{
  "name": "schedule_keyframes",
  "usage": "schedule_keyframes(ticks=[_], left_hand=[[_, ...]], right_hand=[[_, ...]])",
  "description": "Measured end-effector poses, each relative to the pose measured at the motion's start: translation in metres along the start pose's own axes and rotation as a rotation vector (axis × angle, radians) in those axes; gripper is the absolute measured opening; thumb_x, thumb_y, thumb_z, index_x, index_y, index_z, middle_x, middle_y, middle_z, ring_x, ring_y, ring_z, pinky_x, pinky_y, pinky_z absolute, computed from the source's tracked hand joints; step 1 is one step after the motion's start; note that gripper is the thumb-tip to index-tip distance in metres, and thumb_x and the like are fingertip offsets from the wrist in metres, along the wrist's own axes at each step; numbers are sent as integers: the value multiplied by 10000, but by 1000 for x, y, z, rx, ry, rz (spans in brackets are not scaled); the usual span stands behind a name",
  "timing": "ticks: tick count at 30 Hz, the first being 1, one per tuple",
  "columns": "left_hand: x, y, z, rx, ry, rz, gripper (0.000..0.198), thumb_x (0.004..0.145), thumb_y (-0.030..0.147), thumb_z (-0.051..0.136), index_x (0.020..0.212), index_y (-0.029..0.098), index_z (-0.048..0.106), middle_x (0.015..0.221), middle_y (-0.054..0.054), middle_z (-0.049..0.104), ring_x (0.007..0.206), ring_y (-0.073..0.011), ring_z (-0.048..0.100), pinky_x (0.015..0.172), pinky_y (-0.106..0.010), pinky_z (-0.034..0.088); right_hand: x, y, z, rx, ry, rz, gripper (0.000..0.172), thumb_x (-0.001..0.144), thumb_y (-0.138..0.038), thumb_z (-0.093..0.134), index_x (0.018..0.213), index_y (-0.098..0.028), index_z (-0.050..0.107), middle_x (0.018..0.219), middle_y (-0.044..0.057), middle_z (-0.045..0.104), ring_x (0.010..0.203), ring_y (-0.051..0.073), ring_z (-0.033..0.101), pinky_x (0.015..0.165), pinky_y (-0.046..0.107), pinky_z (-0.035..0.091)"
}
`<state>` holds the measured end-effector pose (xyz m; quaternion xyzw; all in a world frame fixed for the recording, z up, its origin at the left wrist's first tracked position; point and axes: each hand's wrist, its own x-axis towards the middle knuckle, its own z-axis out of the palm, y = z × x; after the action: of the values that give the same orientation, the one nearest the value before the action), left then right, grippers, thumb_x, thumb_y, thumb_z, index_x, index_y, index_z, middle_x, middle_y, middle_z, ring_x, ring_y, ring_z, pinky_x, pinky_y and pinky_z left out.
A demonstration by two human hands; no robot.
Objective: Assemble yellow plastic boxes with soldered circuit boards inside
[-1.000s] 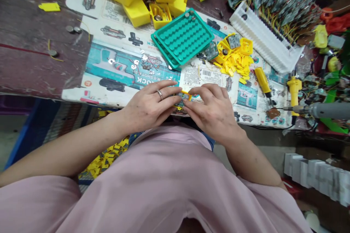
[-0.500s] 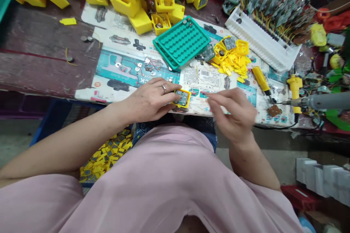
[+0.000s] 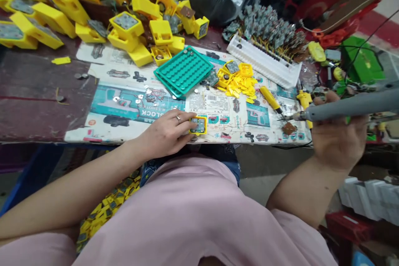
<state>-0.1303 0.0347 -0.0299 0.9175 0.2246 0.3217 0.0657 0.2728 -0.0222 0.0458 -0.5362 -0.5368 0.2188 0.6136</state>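
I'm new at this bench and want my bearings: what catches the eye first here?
The heap of yellow housings at the far left of the table stands out most, with a teal tray lying in front of it. At the near edge the left hand holds a small yellow-framed board, while the right hand holds a grey pen-like tool off to the right.

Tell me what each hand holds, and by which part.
The left hand holds the small yellow frame by its left edge, flat on the table. The right hand grips the grey pen-shaped tool around its barrel, just behind the tip.
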Motion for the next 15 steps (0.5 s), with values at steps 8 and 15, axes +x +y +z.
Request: schedule_keyframes(ticks=[8, 15], left_hand=[[8, 1, 5, -22, -131, -89, 168, 932, 233, 549, 1039, 152, 649, 1171, -149, 723, 1041, -248, 708, 909, -409, 586], [20, 5, -5, 20, -183, -74, 229, 916, 295, 562, 1064, 143, 648, 1244, -186, 675, 1098, -299, 668, 918, -468, 565]], right_hand=[[-15, -18, 44, 9, -207, -221, 709, 738, -552, 768, 1397, -469, 520, 1143, 81, 704, 1020, 308, 710, 912, 564, 546], [1, -14, 117, 174, -358, -69, 627, 747, -506, 784, 1305, -337, 553, 706, -38, 669, 563, 166, 647, 519, 317, 539]])
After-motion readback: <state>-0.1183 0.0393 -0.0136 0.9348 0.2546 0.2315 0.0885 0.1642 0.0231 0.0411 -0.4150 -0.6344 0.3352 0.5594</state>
